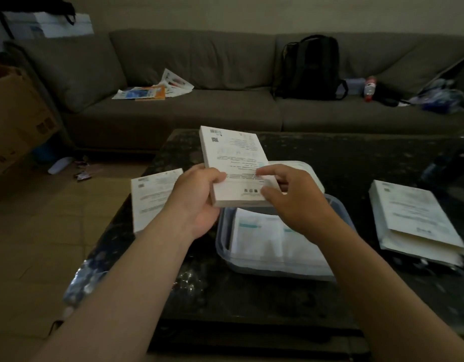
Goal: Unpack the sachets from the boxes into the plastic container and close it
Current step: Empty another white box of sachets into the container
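Dim living room, dark speckled bench (251,296) across the lower half of the frame. Clear plastic container (225,254) sits at centre, nearest the camera, lid off, with white sachets (265,241) lying flat inside.

Both forearms come in from the bottom edge and meet just above the container's far rim. Left hand (197,197): fingers curled under the near-left corner of the held box (233,152), thumb on top, firm grip. Right hand (296,202): thumb and index pinch the near-right end of the same box, other fingers loosely bent. Held box is white, printed side up, tilted, far end higher, off the bench.

Left box (150,197) lies flat on the bench at middle left, partly behind the left wrist. Right box (413,220) lies flat at middle right, well apart from the container; its near end looks open, contents unclear. Pale rounded lid (306,171) rests just behind the container, mostly hidden by the right hand.

Far side: grey-brown sofa (199,61) spans the top of the frame. On its seat sit loose leaflets (152,91) at the left, a black backpack (312,69) right of centre, and a red-capped bottle (370,88) beside it. Cardboard carton (16,113) on the floor at far left.
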Tool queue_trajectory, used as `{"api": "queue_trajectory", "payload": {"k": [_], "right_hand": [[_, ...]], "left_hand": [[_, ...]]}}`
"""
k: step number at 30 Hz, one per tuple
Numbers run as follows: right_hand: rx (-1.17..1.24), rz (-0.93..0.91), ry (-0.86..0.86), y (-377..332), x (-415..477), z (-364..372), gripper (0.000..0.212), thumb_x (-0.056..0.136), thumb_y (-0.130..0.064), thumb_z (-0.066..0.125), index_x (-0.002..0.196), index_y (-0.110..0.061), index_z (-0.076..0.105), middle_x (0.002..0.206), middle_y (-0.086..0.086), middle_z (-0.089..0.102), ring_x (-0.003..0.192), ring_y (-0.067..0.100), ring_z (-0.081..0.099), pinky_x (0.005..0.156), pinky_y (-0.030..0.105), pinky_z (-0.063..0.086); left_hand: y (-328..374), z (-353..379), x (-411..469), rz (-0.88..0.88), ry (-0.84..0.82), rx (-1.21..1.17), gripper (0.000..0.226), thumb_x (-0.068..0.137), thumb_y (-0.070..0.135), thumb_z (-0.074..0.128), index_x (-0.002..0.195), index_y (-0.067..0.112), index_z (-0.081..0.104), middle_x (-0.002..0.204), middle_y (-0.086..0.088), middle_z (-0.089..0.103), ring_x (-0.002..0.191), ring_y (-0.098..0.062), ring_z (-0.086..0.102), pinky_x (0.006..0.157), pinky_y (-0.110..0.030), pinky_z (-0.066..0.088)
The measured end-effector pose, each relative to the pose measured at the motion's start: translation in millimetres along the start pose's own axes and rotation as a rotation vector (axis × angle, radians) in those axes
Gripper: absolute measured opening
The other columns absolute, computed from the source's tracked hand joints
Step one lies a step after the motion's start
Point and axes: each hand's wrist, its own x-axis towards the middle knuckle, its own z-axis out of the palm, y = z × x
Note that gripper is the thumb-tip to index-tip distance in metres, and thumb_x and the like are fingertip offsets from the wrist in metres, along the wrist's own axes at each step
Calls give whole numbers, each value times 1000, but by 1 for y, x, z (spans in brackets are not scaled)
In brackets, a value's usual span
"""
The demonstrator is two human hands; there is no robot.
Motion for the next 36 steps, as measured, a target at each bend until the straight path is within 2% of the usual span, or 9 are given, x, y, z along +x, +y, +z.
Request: {"api": "queue_trajectory", "payload": {"k": [5, 8, 9, 17, 21, 25, 29, 33, 36], "right_hand": [[-125, -12, -68, 10, -14, -15, 30, 96, -17, 60, 115, -40, 56, 142, -4, 45, 123, 17, 49, 65, 9, 50], [-229, -47, -71, 11, -23, -20, 37, 95, -17, 61, 112, -47, 50, 154, -6, 26, 139, 23, 32, 96, 26, 49], [-213, -56, -74, 12, -26, -20, 36, 95, -17, 61, 112, -46, 51, 154, -8, 26, 141, 23, 31, 99, 28, 48], [-218, -85, -66, 20, -34, -22, 25, 96, -21, 61, 104, -43, 54, 151, -10, 33, 142, 19, 29, 98, 23, 46], [-189, -104, -49, 24, -33, -21, 18, 95, -21, 61, 104, -36, 57, 142, -11, 42, 135, 11, 34, 72, -2, 37], [-171, -138, -19, 30, -31, -21, 16, 95, -22, 61, 108, -31, 57, 136, -10, 48, 123, 2, 40, 69, -8, 36], [-180, -164, -19, 30, -30, -19, 14, 94, -21, 63, 106, -28, 62, 135, -10, 50, 117, -4, 34, 71, -6, 34], [-196, -160, -21, 31, -29, -16, 12, 93, -21, 64, 104, -26, 66, 137, -8, 52, 129, 10, 42, 91, 9, 34], [-189, -145, -23, 32, -29, -14, 10, 93, -21, 65, 102, -25, 65, 136, -7, 53, 128, 10, 44, 84, 3, 32]], "left_hand": [[-19, 12, -5, -45, -181, 29, 47, 105, 4, 52, 143, 31, 52, 125, -10, 74, 103, -39, 77, 84, -62, 63], [-25, 16, -6, -25, -209, 80, 48, 104, 3, 52, 144, 32, 50, 131, -12, 71, 107, -41, 75, 86, -63, 62], [-27, 16, -7, -20, -213, 98, 49, 104, 3, 53, 144, 31, 49, 132, -12, 70, 108, -41, 74, 87, -64, 61], [-40, 19, -5, -4, -238, 134, 52, 103, 2, 54, 147, 30, 49, 132, -9, 71, 108, -40, 75, 84, -61, 63], [-42, 20, -5, -2, -235, 128, 50, 103, 2, 54, 145, 30, 50, 129, -10, 72, 105, -38, 76, 81, -59, 64], [-42, 21, -3, 7, -237, 135, 50, 103, 2, 55, 146, 29, 50, 131, -11, 71, 108, -40, 75, 84, -60, 63], [-43, 19, -2, 5, -239, 139, 52, 103, 2, 56, 147, 29, 49, 131, -11, 71, 110, -39, 74, 85, -61, 63], [-44, 18, -1, 8, -236, 155, 54, 103, 1, 55, 149, 29, 47, 133, -10, 70, 111, -40, 73, 84, -60, 63], [-44, 16, -1, 2, -242, 155, 55, 103, 1, 56, 149, 30, 46, 134, -9, 70, 111, -38, 73, 83, -58, 64]]}}
